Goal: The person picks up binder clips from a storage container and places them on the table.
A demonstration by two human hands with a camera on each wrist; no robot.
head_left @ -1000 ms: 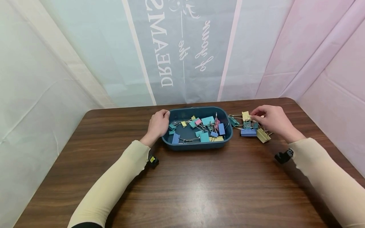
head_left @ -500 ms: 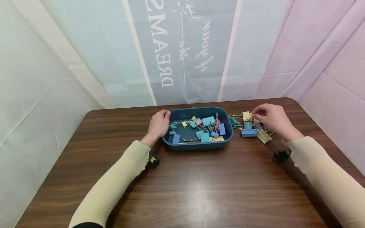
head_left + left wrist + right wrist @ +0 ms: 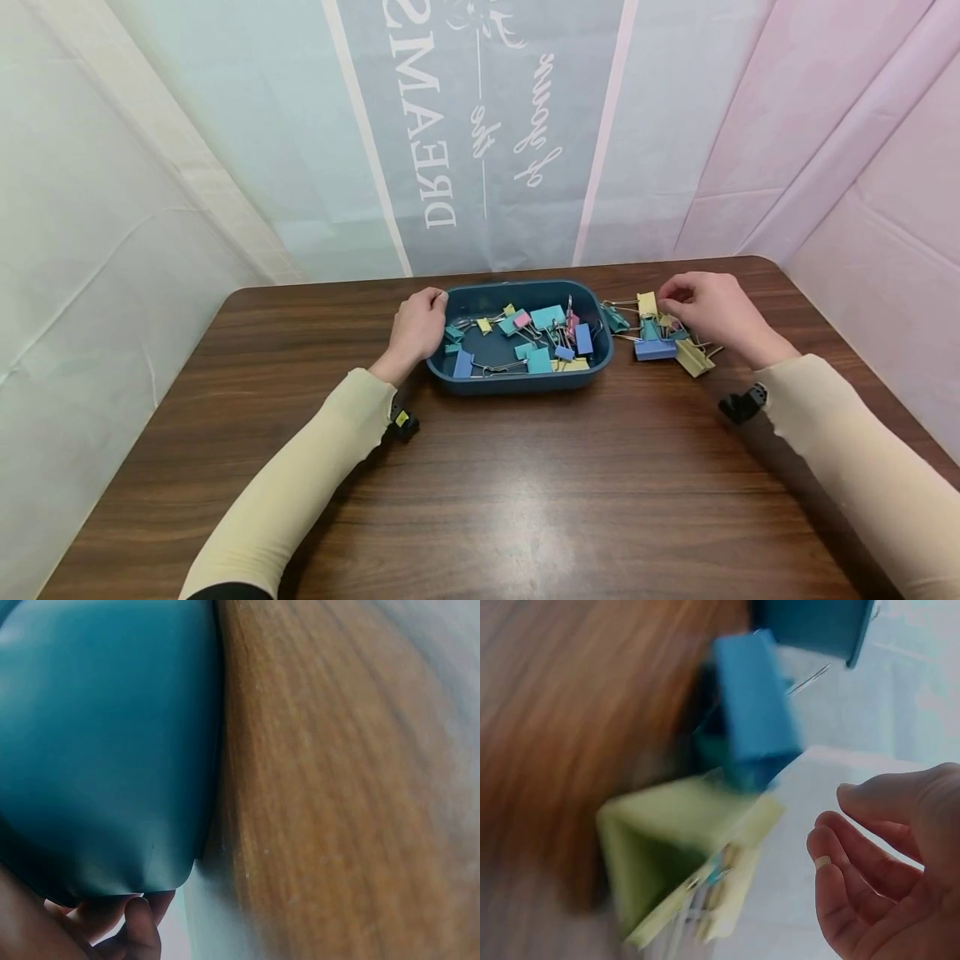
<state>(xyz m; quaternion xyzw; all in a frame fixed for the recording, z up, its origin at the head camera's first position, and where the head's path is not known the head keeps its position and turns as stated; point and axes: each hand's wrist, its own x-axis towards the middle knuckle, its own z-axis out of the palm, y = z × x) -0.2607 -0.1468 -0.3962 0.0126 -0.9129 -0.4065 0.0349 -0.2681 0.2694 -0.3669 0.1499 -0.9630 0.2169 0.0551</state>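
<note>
My left hand [image 3: 418,327] grips the left end of a dark teal plastic bin [image 3: 517,385], thumb at its rim. The left wrist view shows fingers [image 3: 141,926] curled at the bin's end. Inside lie several binder clips [image 3: 547,317] in teal, blue, yellow and pink. My right hand [image 3: 716,310] hovers beside a small heap of binder clips on the table, its fingers loosely bent with nothing visible between them. In that heap are a yellow clip [image 3: 647,304], a teal clip [image 3: 649,328], a blue clip [image 3: 656,350] and a larger yellow clip [image 3: 660,832].
The dark wooden table [image 3: 480,492] spreads out in front of the bin. Its back edge meets a hanging printed cloth [image 3: 480,242]. Another teal clip [image 3: 615,318] lies right against the bin's right end.
My right hand has risen slightly and its fingertips have drawn away from the heap. The teal clip between the yellow and blue ones has shifted. My left hand stays on the bin.
</note>
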